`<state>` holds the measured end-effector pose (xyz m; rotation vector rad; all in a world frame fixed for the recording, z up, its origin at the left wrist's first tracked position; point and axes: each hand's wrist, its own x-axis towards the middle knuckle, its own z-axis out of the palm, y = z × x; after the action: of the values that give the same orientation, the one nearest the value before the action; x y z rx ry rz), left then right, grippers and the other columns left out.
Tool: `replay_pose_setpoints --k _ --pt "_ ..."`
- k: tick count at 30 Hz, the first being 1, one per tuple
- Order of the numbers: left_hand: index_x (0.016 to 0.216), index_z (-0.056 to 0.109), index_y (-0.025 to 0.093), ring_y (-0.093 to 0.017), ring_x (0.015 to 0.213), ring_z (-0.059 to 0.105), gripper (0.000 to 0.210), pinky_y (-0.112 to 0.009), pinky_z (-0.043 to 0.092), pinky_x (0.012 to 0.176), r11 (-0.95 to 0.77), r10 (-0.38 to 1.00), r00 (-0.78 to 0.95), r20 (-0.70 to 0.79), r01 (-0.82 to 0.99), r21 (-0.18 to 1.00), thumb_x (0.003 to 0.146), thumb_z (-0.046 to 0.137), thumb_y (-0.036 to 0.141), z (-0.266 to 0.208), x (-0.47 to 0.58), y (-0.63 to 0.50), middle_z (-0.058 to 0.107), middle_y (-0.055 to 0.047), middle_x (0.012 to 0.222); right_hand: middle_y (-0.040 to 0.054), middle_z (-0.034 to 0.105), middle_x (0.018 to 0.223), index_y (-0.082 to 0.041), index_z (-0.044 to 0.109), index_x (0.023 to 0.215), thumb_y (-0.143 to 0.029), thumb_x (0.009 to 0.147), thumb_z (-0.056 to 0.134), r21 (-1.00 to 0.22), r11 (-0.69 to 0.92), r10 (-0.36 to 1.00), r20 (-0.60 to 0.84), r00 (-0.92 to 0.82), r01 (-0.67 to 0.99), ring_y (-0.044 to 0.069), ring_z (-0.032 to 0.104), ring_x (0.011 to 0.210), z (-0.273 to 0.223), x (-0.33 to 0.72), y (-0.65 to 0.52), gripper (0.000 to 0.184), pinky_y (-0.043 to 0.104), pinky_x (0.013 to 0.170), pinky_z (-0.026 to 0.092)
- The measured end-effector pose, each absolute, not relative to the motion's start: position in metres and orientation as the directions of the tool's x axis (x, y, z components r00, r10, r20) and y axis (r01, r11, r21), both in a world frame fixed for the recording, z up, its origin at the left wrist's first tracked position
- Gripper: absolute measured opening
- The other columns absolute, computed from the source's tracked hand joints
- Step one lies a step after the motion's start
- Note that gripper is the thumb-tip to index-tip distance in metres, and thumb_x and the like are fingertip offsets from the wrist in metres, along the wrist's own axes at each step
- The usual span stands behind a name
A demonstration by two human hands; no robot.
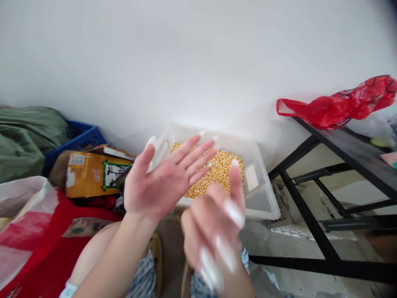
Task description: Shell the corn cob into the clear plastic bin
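My left hand (161, 178) is stretched flat, palm up, with its fingers and thumb apart and nothing on it. It is above the left side of a translucent plastic bin (266, 190). Yellow corn kernels (221, 165) lie in the bin, partly covered from view by both hands. My right hand (214, 227) is in front of the bin's near edge, blurred by motion. Its fingers with long white nails curl in toward the palm, while the thumb sticks up apart from them. I see nothing held in it.
Left of the bin are a yellow cardboard box (93, 174), a blue crate (85, 134) with green cloth (29, 138), and a red bag (46, 252). To the right stands a black metal frame (304, 215) with a red plastic bag (338, 105) on top. A white wall (198, 62) rises behind.
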<state>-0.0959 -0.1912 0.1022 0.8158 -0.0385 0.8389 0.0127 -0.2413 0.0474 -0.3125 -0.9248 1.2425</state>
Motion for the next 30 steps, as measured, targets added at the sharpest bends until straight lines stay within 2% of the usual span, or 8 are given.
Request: replay_pose_setpoints --k 3,6,10,17,23,30 --pt "0.141 0.024 0.018 -0.020 0.136 0.013 0.065 -0.033 0.017 0.111 0.362 0.748 0.584 0.315 -0.757 0.544 0.088 0.011 0.055 0.106 -0.097 -0.188 0.032 -0.003 0.143 -0.0002 0.061 0.115 -0.033 0.060 0.107 -0.059 0.084 0.030 -0.579 0.251 0.947 0.314 0.072 -0.776 0.020 0.037 0.126 0.072 0.031 -0.234 0.046 0.052 0.105 0.023" --pt "0.143 0.017 0.019 -0.019 0.136 0.012 0.064 -0.033 0.017 0.111 0.352 0.768 0.560 0.312 -0.775 0.525 0.089 0.013 0.053 0.107 -0.097 -0.189 0.032 -0.002 0.143 -0.0018 0.051 0.128 -0.036 0.054 0.115 -0.056 0.084 0.034 -0.505 0.340 0.933 0.289 0.216 -0.793 0.019 0.031 0.130 0.086 0.041 -0.228 0.042 0.054 0.106 0.018" --pt "0.143 0.016 0.019 -0.019 0.136 0.013 0.064 -0.033 0.015 0.112 0.340 0.762 0.549 0.343 -0.790 0.510 0.089 0.012 0.053 0.106 -0.098 -0.190 0.030 -0.002 0.144 -0.0038 0.042 0.136 -0.038 0.051 0.119 -0.055 0.083 0.035 -0.503 0.420 0.906 0.285 0.313 -0.755 0.018 0.029 0.131 0.089 0.040 -0.225 0.043 0.052 0.106 0.020" --pt "0.143 0.017 0.018 -0.019 0.136 0.013 0.065 -0.033 0.013 0.112 0.350 0.752 0.557 0.353 -0.791 0.503 0.089 0.009 0.053 0.105 -0.098 -0.190 0.029 -0.003 0.145 -0.0052 0.037 0.140 -0.040 0.047 0.122 -0.055 0.084 0.032 -0.502 0.383 0.918 0.297 0.262 -0.776 0.018 0.029 0.131 0.086 0.034 -0.224 0.043 0.053 0.105 0.021" --pt "0.143 0.019 0.019 -0.019 0.136 0.013 0.064 -0.034 0.013 0.112 0.348 0.744 0.564 0.358 -0.784 0.513 0.089 0.009 0.052 0.101 -0.096 -0.187 0.027 -0.003 0.145 -0.0061 0.037 0.139 -0.042 0.048 0.120 -0.056 0.083 0.035 -0.531 0.372 0.923 0.301 0.241 -0.761 0.018 0.031 0.130 0.085 0.032 -0.223 0.042 0.054 0.105 0.022" --pt "0.142 0.022 0.020 -0.020 0.136 0.015 0.062 -0.034 0.015 0.111 0.346 0.728 0.577 0.371 -0.776 0.527 0.090 0.012 0.052 0.087 -0.093 -0.172 0.027 -0.004 0.145 -0.0057 0.038 0.139 -0.040 0.049 0.120 -0.055 0.083 0.038 -0.498 0.349 0.925 0.318 0.208 -0.794 0.018 0.033 0.129 0.075 0.038 -0.213 0.041 0.052 0.104 0.024"
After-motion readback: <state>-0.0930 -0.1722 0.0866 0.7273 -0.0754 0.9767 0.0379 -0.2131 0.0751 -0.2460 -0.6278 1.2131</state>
